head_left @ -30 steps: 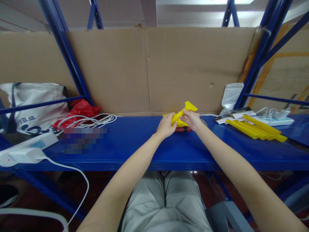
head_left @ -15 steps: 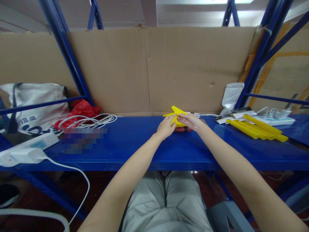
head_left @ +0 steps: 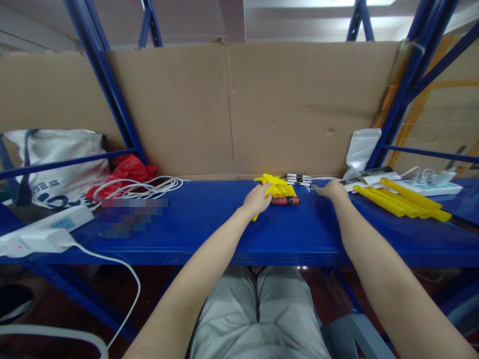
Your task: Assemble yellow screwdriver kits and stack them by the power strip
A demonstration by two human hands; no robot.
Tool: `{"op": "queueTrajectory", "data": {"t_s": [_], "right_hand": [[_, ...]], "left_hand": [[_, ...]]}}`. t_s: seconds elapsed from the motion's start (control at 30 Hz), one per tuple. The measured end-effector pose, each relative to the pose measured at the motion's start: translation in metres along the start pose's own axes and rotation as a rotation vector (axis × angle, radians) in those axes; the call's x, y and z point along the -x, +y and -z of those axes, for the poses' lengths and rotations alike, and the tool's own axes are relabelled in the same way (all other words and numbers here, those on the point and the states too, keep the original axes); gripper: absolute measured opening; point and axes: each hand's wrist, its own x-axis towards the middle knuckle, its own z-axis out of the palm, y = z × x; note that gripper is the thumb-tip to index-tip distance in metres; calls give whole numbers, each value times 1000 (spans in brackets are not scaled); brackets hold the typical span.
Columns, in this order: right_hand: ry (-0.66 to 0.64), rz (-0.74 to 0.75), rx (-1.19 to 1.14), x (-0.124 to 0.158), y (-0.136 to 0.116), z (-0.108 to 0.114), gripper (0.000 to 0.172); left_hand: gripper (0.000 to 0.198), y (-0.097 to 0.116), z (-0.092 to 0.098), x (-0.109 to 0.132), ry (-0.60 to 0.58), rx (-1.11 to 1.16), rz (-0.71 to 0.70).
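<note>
My left hand rests closed on a bunch of yellow plastic strips lying on the blue shelf. One strip end pokes out below the hand. A small red and black tool lies just right of that hand. My right hand lies low on the shelf further right, away from the bunch, its fingers pointing left toward several black and white clips. I cannot make out anything in it.
Long yellow tubes and a white power strip lie at the right, with a silver pouch behind. Coiled white cable, a red bag, a white tote and another power strip are at the left. Cardboard backs the shelf.
The yellow strips have gone from being held up by both hands to lying on the shelf. My right hand has let go and moved right; my left hand stays on them.
</note>
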Motion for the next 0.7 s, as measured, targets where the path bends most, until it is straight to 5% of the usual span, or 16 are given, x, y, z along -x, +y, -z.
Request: {"op": "queueTrajectory", "data": {"t_s": [0.1, 0.7], "right_hand": [[-105, -89, 52, 4, 1, -1, 65], [-138, -63, 95, -3, 3, -7, 41]], "left_hand": [[46, 1, 1, 1, -3, -4, 4], [46, 4, 2, 2, -2, -12, 2]]}}
